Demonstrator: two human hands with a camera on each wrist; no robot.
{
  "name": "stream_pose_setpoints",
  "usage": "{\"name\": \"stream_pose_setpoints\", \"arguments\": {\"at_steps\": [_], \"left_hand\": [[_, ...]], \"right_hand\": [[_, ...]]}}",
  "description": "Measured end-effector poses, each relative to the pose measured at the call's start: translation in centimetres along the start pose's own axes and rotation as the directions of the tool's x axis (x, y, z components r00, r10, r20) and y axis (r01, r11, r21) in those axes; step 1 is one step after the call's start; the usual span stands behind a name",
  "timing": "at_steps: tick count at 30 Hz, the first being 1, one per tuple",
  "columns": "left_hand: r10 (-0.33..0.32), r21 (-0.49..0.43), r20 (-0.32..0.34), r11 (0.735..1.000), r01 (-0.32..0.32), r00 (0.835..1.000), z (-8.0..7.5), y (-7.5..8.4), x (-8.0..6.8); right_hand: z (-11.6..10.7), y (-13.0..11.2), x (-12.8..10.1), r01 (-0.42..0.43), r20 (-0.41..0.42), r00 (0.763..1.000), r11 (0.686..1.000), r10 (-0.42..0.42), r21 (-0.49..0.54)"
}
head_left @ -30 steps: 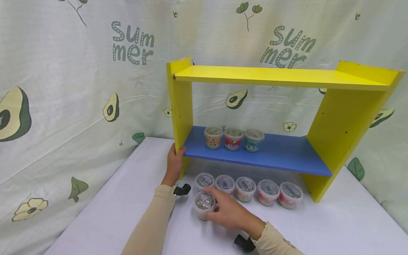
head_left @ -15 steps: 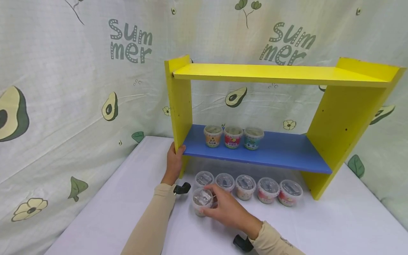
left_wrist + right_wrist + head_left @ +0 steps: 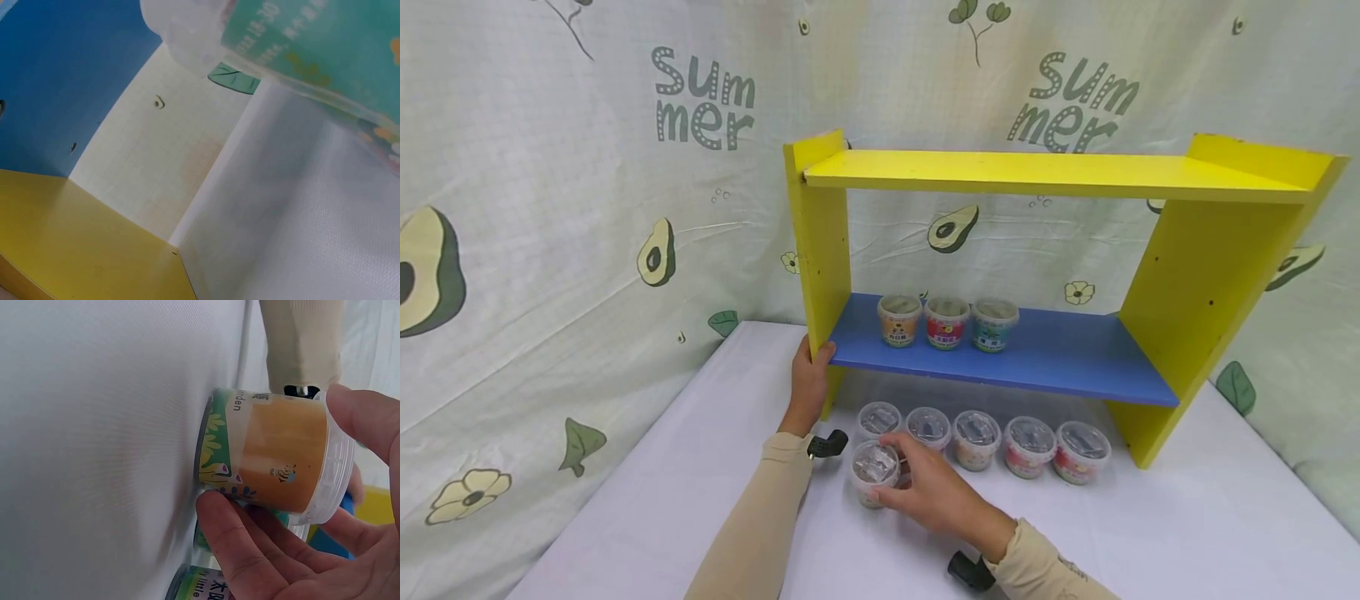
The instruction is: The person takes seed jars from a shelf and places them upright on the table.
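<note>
On the worktop [image 3: 700, 500]: a two-tier shelf rack [image 3: 1217, 292], set toward the back against the hanging cloth [image 3: 550, 208]. On the lower shelf board [image 3: 1060, 358], toward its left end: three tubs [image 3: 946, 322] side by side in a row. Below that board, on the worktop: a row of five lidded cups [image 3: 977, 437] running left to right. In front of the row's left end: one more cup [image 3: 874, 472], within the fingers [image 3: 237, 550] of the right hand [image 3: 936, 496]. Left of the cups, at the rack's left upright [image 3: 820, 242]: the left hand [image 3: 808, 383], wrapped round its front edge.
</note>
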State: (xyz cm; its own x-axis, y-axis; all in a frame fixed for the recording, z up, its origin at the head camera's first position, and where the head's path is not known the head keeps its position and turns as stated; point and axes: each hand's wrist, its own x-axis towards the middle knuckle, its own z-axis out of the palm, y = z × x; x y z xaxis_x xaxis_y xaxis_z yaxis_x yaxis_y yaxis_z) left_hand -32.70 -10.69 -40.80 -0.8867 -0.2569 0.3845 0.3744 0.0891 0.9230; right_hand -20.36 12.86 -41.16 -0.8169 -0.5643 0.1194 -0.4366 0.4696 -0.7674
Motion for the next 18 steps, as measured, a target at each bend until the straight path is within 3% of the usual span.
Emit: {"name": "stream_pose_setpoints", "arguments": {"at_steps": [10, 18], "left_hand": [[-0.001, -0.006, 0.030, 1.000, 0.001, 1.000, -0.08, 0.12, 0.07], [-0.008, 0.009, 0.005, 1.000, 0.008, 1.000, -0.01, 0.21, -0.04]], "right_hand": [[-0.48, -0.27, 0.03, 0.004, 0.021, 1.000, 1.000, -0.004, 0.003], [-0.58, -0.32, -0.06, -0.002, 0.012, 1.000, 1.000, 0.002, -0.001]]}}
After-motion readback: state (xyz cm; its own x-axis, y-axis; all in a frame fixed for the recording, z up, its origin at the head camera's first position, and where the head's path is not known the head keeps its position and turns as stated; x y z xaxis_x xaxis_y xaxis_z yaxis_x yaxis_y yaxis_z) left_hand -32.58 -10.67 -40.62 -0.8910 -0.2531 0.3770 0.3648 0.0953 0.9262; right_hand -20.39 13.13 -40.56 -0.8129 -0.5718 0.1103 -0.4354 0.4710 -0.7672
